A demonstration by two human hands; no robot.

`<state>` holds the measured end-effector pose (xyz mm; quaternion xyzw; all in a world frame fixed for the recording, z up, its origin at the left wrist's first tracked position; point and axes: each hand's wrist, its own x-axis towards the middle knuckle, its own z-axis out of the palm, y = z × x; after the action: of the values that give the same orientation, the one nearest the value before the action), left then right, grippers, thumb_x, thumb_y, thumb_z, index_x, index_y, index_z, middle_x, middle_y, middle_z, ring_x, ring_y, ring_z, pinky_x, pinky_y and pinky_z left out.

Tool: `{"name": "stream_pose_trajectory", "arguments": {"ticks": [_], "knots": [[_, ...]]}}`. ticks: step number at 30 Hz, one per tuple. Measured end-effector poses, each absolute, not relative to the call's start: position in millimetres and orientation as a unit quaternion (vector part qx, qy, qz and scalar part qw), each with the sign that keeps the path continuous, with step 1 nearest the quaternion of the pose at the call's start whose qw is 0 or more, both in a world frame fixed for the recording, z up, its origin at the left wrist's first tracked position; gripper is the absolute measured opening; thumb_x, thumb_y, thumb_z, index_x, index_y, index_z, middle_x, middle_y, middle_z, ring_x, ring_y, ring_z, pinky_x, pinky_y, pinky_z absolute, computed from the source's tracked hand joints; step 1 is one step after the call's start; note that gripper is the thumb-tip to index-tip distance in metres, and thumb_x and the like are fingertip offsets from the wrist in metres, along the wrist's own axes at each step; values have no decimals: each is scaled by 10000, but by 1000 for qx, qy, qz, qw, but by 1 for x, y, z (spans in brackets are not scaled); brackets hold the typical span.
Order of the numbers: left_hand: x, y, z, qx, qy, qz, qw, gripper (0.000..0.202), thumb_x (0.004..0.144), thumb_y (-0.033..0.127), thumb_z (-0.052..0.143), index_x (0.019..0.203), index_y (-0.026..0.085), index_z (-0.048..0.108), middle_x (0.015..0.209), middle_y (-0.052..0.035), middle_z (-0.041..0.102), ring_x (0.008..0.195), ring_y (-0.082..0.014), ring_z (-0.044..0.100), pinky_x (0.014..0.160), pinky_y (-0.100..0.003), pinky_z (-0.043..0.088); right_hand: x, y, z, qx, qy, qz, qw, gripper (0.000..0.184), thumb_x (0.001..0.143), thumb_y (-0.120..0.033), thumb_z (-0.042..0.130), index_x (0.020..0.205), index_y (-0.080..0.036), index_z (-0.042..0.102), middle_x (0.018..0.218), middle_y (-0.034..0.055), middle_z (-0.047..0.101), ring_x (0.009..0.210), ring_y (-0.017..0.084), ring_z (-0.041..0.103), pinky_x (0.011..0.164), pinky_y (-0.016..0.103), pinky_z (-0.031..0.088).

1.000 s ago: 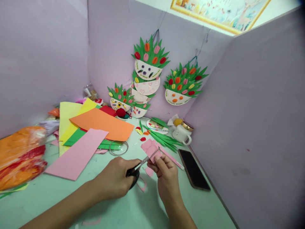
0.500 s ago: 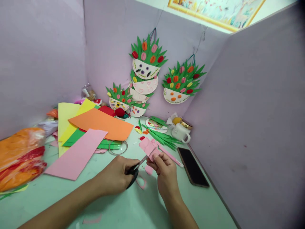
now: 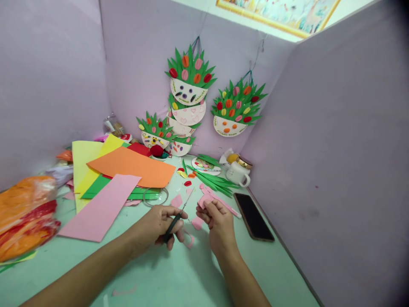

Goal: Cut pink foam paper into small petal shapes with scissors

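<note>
My left hand (image 3: 162,225) is closed around the black handles of a pair of scissors (image 3: 174,223), whose blades point up and away over the table. In my right hand (image 3: 219,217) a small piece of pink paper (image 3: 205,200) is pinched between thumb and fingers. The scissors and the paper are apart. Between and beyond my hands lie pink paper scraps (image 3: 176,201), a rounded pink piece (image 3: 197,223) and a curled pink offcut (image 3: 189,239). A pink pen-like tool (image 3: 232,209) rests just past my right hand.
Coloured sheets (image 3: 131,166) and a roll of tape (image 3: 155,197) lie at left, near an orange plastic bag (image 3: 25,213). A phone (image 3: 254,216), a white mug (image 3: 238,174) and green paper leaves (image 3: 214,181) are at right. Paper flower baskets (image 3: 188,91) hang on the wall.
The scissors have come away from the pink paper, and a pink piece now lies on the table beyond them. My right hand still holds a smaller pink piece. The view has shifted slightly.
</note>
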<state>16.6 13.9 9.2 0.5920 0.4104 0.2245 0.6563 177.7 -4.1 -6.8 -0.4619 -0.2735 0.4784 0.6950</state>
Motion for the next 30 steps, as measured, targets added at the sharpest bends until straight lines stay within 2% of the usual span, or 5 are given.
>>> {"name": "stream_pose_trajectory", "arguments": {"ticks": [7,13,23,26,30], "knots": [[23,10,8,596,420,332,598,443,613,362,651,967,132,517,656,-7,623,539,-117,549,499,-217,400,172,-9,-4,-461,-240,504,690,216,557,-301,760,596,-160,601,568,-38,588,539,99,559,556,219,475],[25,7,9,529,448,430,579,501,527,257,704,976,138,518,648,14,600,595,-129,564,537,-222,429,154,-20,-9,-474,-289,545,628,197,571,-305,742,590,-158,613,539,-43,556,488,83,490,483,200,424],[25,8,9,525,446,430,583,445,536,222,682,950,128,551,580,40,567,530,-103,522,507,-205,405,152,-22,-9,-519,-387,528,549,172,592,-308,681,586,-142,634,455,-32,534,432,88,458,434,205,353],[24,8,9,549,441,415,576,448,571,229,651,995,130,542,591,39,566,537,-108,525,508,-206,402,155,-20,-11,-510,-391,522,561,164,600,-293,688,581,-140,635,451,-31,549,439,87,476,442,200,360],[22,6,5,629,421,371,538,434,630,225,596,1051,147,527,695,11,599,624,-128,554,553,-214,417,163,-16,-9,-455,-316,520,650,144,604,-284,725,625,-158,657,580,-22,637,550,94,567,576,213,468]]}}
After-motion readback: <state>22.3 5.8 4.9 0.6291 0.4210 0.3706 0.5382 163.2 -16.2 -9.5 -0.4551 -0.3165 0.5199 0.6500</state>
